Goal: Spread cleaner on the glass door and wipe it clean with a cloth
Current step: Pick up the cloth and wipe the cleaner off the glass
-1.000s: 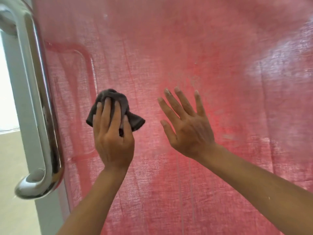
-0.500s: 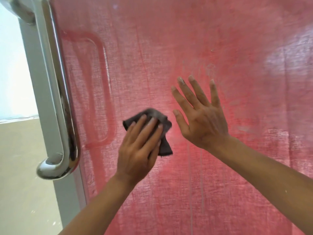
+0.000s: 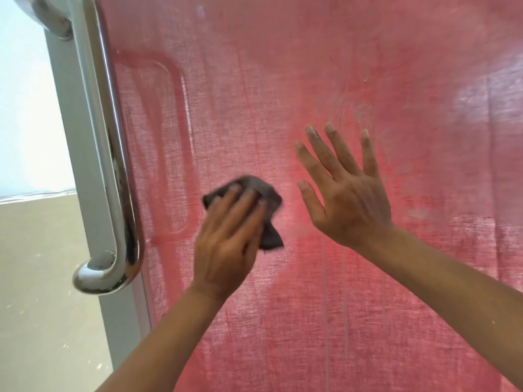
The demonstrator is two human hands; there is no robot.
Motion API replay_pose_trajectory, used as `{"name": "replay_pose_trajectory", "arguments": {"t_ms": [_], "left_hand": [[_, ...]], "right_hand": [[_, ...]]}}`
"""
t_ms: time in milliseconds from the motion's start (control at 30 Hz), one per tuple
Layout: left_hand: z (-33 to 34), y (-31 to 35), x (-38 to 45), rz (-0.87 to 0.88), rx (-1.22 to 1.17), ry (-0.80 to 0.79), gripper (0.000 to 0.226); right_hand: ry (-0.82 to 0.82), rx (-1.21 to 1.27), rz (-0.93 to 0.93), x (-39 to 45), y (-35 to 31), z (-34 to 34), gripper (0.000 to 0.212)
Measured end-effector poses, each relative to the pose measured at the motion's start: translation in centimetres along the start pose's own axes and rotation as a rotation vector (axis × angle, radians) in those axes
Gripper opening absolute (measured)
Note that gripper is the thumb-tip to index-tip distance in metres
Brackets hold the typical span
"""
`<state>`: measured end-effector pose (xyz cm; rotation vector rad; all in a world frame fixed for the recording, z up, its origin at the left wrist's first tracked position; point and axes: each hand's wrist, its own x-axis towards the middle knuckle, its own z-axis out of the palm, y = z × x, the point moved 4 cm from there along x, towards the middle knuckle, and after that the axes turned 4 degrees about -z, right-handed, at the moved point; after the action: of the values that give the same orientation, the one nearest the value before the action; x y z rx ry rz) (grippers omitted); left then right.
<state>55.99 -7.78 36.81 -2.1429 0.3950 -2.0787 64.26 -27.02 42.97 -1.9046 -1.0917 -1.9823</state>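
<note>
Step in hand: the left hand (image 3: 226, 239) is pressing a dark grey cloth (image 3: 266, 193) flat against the glass door (image 3: 325, 66) and wiping near the middle of the pane
Left fingers: they are lying spread over the cloth (image 3: 249, 199), pinning it to the glass rather than curling round it; motion blur is smearing their outline
Right hand: the right hand (image 3: 348, 205) is resting just beside the cloth, palm to the glass, with its fingers (image 3: 334, 142) splayed wide and holding nothing
Cloth: it is bunching under the left palm, one corner hanging out below the hand
Progress: whitish streaks are showing above the right hand, so cleaner seems to be on the glass already; wiping looks to be under way, with a good part of the pane likely left to do
Door surroundings: a red fabric (image 3: 339, 321) is hanging behind the glass, and a chrome handle (image 3: 104, 154) is running down the left edge
Hard to tell: which patches are wiped already is unclear against the red weave; no cleaner bottle is showing; the door's top, bottom and right side are running out of view
</note>
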Motion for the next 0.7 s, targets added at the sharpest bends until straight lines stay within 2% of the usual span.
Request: {"name": "replay_pose_trajectory", "arguments": {"t_ms": [67, 100, 133, 167, 233, 267, 300, 367, 467, 500, 533, 633, 667, 700], "left_hand": [[-0.2, -1.2, 2.3, -0.421, -0.032, 0.204, 0.04], [-0.1, -1.3, 3.0, -0.544, -0.045, 0.271, 0.041], [0.0, -0.7, 3.2, -0.536, -0.029, 0.279, 0.041], [0.4, -0.1, 2.8, -0.405, -0.007, 0.218, 0.039], [0.8, 1.0, 0.7, -0.03, -0.009, 0.038, 0.037], [0.6, 1.0, -0.2, 0.096, -0.013, -0.031, 0.037], [0.2, 0.6, -0.5, 0.139, -0.008, -0.065, 0.037], [-0.1, -0.5, 0.6, 0.022, 0.01, 0.0, 0.036], [-0.4, -1.4, 3.6, -0.363, -0.002, 0.217, 0.037], [-0.2, -0.9, 4.0, -0.389, -0.007, 0.239, 0.037], [0.2, -0.2, 3.9, -0.323, -0.007, 0.205, 0.037], [0.9, 1.5, 2.2, 0.031, -0.02, 0.015, 0.035], [0.7, 1.2, 2.2, 0.054, -0.011, 0.01, 0.034], [0.6, 0.7, 2.7, -0.001, 0.001, 0.04, 0.034]], "right_hand": [[0.003, 0.002, 0.003, 0.0, 0.0, -0.1, 0.055], [0.006, 0.004, 0.003, 0.0, 0.0, -0.1, 0.055], [0.006, 0.007, 0.002, 0.0, 0.0, -0.2, 0.055], [0.002, 0.011, 0.0, 0.0, 0.1, -0.2, 0.055], [0.001, 0.013, -0.005, 0.0, 0.1, -0.2, 0.055], [0.004, 0.009, -0.005, 0.0, 0.1, -0.2, 0.055], [0.005, 0.006, -0.005, 0.0, 0.1, -0.2, 0.055], [0.006, 0.004, -0.003, -0.1, 0.0, -0.1, 0.055], [0.009, 0.009, -0.002, -0.1, 0.1, -0.2, 0.054], [0.008, 0.01, -0.002, 0.0, 0.0, -0.2, 0.054], [0.006, 0.01, -0.002, 0.0, 0.0, -0.2, 0.055], [0.01, 0.015, -0.01, 0.0, 0.0, -0.3, 0.055], [0.012, 0.017, -0.013, 0.0, 0.0, -0.3, 0.055], [0.012, 0.02, -0.014, 0.0, 0.0, -0.3, 0.055]]}}
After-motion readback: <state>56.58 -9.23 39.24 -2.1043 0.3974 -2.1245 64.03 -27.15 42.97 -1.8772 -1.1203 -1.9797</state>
